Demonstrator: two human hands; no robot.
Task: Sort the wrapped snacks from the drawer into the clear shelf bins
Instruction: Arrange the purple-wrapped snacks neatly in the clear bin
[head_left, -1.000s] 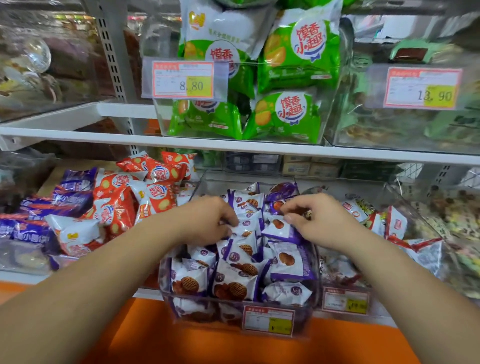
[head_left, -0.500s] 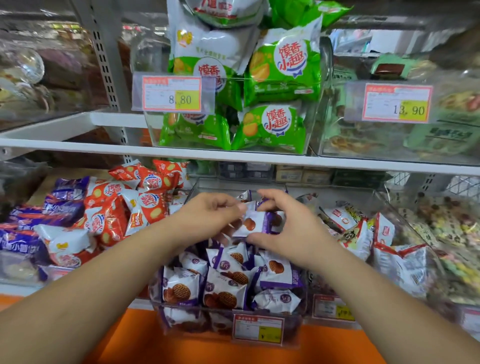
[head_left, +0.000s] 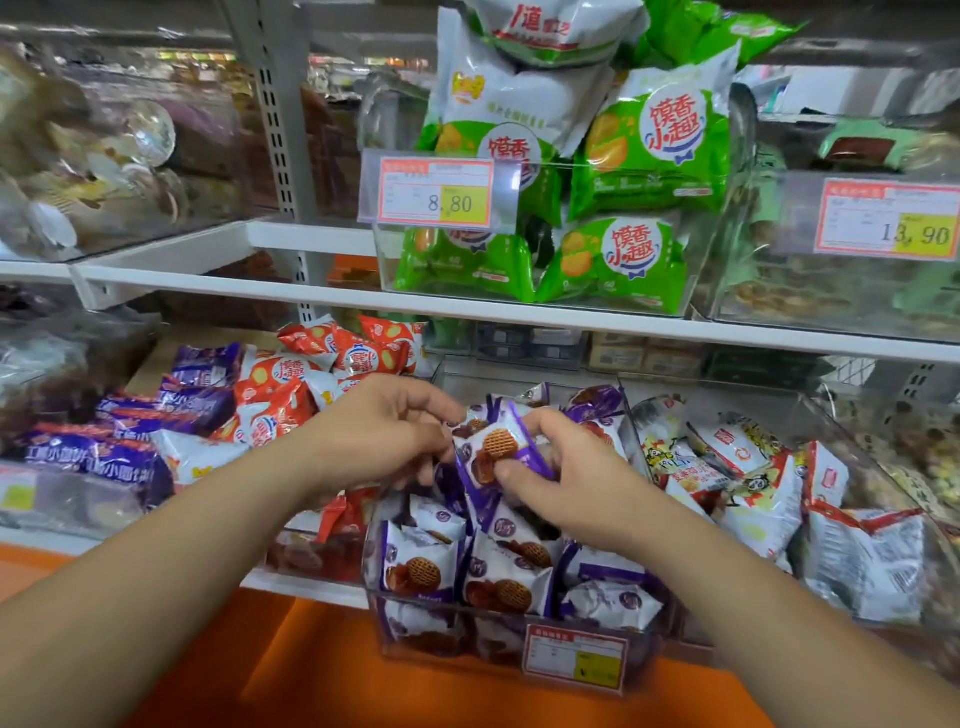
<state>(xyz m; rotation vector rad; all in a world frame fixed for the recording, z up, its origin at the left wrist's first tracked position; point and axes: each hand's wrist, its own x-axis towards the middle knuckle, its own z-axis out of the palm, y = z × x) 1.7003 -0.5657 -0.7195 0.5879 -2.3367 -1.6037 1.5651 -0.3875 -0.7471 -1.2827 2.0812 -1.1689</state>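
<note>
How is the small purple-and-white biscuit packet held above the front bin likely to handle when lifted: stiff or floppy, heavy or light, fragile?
Probably light: the right hand holds the purple-and-white packet by thumb and fingertips. Its film looks thin and creased, so likely floppy at the edges. The printed biscuits suggest brittle contents, so squeeze gently.

Open-top clear bin (head_left: 457, 649) is packed w/ purple snack packs (head_left: 421, 566) at front; free room at back. White shelf (head_left: 519, 316) limits reach from above. Red packs (head_left: 280, 410) crowd left side, white packs (head_left: 753, 499) right side.
</note>
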